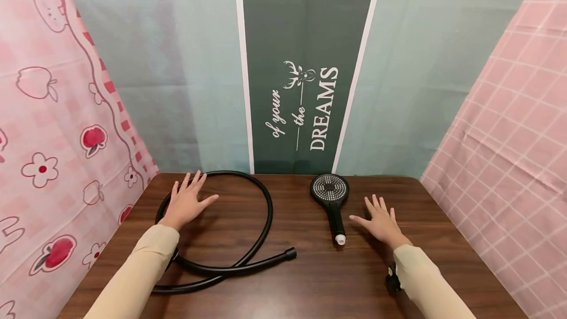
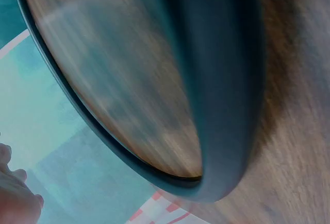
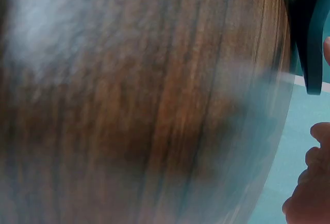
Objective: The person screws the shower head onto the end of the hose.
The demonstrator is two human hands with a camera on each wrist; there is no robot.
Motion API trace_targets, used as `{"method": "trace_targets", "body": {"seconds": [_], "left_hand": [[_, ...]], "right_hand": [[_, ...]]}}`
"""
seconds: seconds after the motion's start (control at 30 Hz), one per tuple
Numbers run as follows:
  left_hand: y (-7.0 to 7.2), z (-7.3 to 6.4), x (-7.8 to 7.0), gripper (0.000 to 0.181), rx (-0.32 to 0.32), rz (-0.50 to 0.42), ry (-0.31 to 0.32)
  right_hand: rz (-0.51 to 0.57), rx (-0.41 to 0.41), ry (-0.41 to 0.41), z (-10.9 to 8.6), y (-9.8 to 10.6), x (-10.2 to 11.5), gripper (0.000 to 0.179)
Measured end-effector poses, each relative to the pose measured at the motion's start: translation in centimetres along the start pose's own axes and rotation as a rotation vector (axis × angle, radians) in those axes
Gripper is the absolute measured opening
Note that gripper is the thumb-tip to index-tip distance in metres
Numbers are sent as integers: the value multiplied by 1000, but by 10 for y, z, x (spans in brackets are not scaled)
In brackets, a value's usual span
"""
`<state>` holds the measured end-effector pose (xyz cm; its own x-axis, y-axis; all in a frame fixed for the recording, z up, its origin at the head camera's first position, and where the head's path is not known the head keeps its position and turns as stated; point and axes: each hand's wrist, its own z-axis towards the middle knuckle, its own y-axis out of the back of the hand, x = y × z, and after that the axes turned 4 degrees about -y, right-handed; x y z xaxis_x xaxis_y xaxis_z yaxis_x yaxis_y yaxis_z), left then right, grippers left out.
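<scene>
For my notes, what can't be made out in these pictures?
Head view: second end of the looped black hose, hidden by the beige fabric left sleeve.
Head view: back of the round black shower head, facing the brown wooden table.
Left wrist: most of the left hand, cut off by left edge.
Right wrist: most of the right hand, cut off by right edge.

Head view looks forward and down — wrist views, low and close, share its tabletop (image 1: 305,220).
</scene>
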<state>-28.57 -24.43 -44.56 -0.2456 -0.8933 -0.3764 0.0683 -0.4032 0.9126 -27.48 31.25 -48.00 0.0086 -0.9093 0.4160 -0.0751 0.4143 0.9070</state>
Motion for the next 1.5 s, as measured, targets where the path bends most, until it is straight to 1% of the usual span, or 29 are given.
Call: {"method": "trace_targets", "body": {"seconds": [0.27, 0.47, 0.67, 0.83, 0.97, 1.03, 1.27, 1.5], "left_hand": [[-2, 1, -6, 89, 3, 3, -16], [-9, 0, -10, 91, 21, 17, -22], [-15, 1, -17, 87, 28, -7, -38], [-20, 3, -25, 87, 38, -7, -66], [-24, 4, -31, 88, 40, -13, -93], [-24, 4, -34, 88, 41, -16, -101], [-26, 2, -40, 86, 52, -20, -118], [-24, 1, -43, 88, 59, -27, -136]], "right_hand": [[-9, -14, 18, 6, -1, 3, 100], [-11, 8, 36, 6, -4, 4, 99], [-5, 16, 46, 4, -5, 8, 99], [-3, 45, 50, 2, -6, 10, 98], [2, 45, 49, 0, -5, 10, 97], [8, 46, 51, -1, -5, 11, 97], [31, 88, 39, -3, -8, 15, 97], [20, 86, 55, -2, -7, 21, 93]]}}
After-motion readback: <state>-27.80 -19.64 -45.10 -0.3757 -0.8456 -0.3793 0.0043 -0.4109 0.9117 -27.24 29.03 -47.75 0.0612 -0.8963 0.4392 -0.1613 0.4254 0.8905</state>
